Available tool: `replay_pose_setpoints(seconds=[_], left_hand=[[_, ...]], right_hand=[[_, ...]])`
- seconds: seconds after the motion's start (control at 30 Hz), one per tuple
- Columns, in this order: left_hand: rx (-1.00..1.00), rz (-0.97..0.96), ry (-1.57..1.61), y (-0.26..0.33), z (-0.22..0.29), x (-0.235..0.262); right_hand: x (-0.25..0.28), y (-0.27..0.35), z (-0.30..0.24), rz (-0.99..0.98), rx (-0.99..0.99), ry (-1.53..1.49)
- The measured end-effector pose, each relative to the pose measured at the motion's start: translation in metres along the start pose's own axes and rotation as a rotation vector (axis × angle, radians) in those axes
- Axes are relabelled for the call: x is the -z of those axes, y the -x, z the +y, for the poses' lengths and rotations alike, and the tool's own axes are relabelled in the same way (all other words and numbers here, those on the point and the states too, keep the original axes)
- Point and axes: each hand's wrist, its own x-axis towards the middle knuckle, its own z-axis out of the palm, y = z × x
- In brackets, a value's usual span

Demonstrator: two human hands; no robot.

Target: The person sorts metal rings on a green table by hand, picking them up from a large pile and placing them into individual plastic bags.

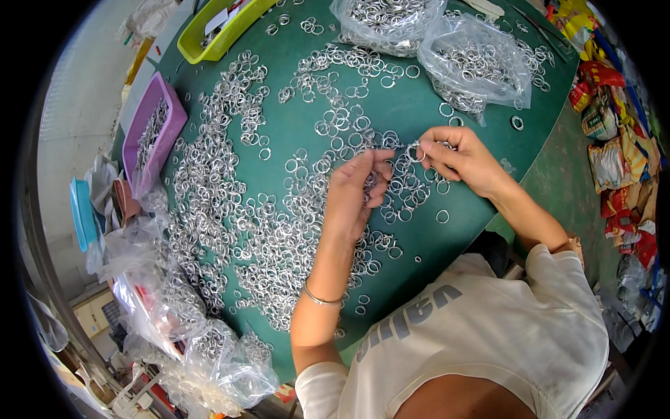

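Piles of small silver metal rings (279, 265) cover much of the green table (279, 143). My left hand (351, 192) is curled above the middle of the pile, with a few metal rings (371, 181) showing between its fingers and palm. To its right, my right hand (457, 159) pinches one metal ring (420, 153) between thumb and fingertips. The hands are a short way apart, and loose rings lie beneath and between them. What the inner fingers of my right hand hold is partly hidden.
Clear plastic bags of rings (478, 63) stand at the far right. A yellow-green basket (227, 31) sits at the far left, with a purple basket (155, 133) of metal pieces nearer. More plastic bags (237, 370) crowd the near left edge. Colourful packages (607, 153) lie beyond the table's right edge.
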Motion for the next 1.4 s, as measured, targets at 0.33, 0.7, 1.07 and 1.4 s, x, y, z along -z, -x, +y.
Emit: replay_pose_setpoints(seconds=[0.33, 0.7, 1.07, 1.4], left_hand=[[0.247, -0.161, 0.308, 0.004, -0.005, 0.001], [0.134, -0.126, 0.165, 0.017, -0.009, -0.001], [0.051, 0.108, 0.066, 0.022, -0.011, -0.006], [-0.453, 0.08, -0.565, 0.005, -0.018, -0.016]], right_hand=[[-0.016, -0.002, 0.004, -0.023, 0.274, 0.24], [-0.006, -0.011, -0.002, 0.114, 0.424, 0.703], [0.004, -0.037, 0.009, 0.176, 0.489, 0.951], [-0.001, -0.01, -0.017, -0.058, -0.151, 0.007]])
